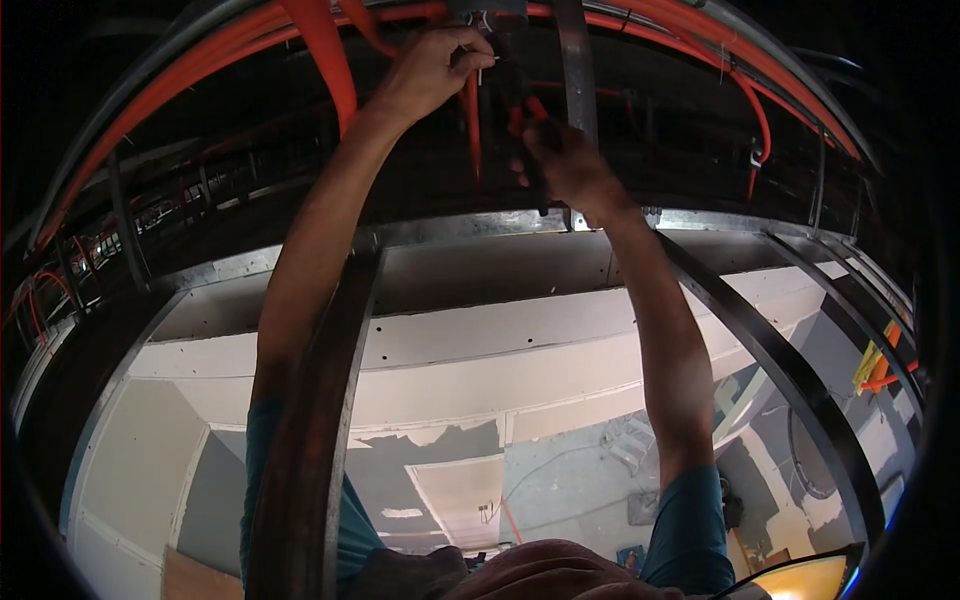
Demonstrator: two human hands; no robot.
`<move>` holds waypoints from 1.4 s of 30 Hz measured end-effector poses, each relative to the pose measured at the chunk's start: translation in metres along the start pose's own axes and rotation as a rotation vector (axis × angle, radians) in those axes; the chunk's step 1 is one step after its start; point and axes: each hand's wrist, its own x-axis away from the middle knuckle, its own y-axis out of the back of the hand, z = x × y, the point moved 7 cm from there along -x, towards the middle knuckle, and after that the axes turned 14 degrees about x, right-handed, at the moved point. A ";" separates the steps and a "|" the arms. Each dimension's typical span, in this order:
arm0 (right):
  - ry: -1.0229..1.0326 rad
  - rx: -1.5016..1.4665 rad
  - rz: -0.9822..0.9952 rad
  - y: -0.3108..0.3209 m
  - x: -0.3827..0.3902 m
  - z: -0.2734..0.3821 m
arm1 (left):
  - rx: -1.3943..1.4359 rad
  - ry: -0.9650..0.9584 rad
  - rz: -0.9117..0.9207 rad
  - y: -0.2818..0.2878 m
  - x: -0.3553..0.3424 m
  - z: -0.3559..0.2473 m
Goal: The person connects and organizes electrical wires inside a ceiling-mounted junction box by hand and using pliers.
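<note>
High in the head view, my left hand (440, 70) is closed in a pinch on a thin pale wire (480, 76), whose short end sticks out past the fingertips. To its right, my right hand (573, 170) is wrapped around the handles of dark pliers with red on the grips (535, 107). Their dark head reaches up close to my left fingertips; whether the jaws touch the wire is too dark to tell. Just below my left hand hangs an orange conduit (474, 130). Above both hands sits a dark, box-like fitting (485, 8), cut by the upper edge.
Orange conduits (320, 50) arch across the top. A metal strap (576, 70) hangs beside my right hand. Metal ceiling studs (345, 400) and a crosswise track (480, 224) frame the opening my arms pass through. Far below lies the room's floor (570, 470).
</note>
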 end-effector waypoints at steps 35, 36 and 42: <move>0.168 -0.356 -0.343 -0.042 -0.052 0.012 | 0.310 0.133 -0.263 0.011 -0.024 0.012; 0.187 -0.384 -0.337 -0.044 -0.058 0.012 | 0.342 0.142 -0.267 0.012 -0.024 0.013; 0.244 -0.428 -0.359 -0.043 -0.072 0.006 | 0.408 0.219 -0.238 0.009 -0.028 0.019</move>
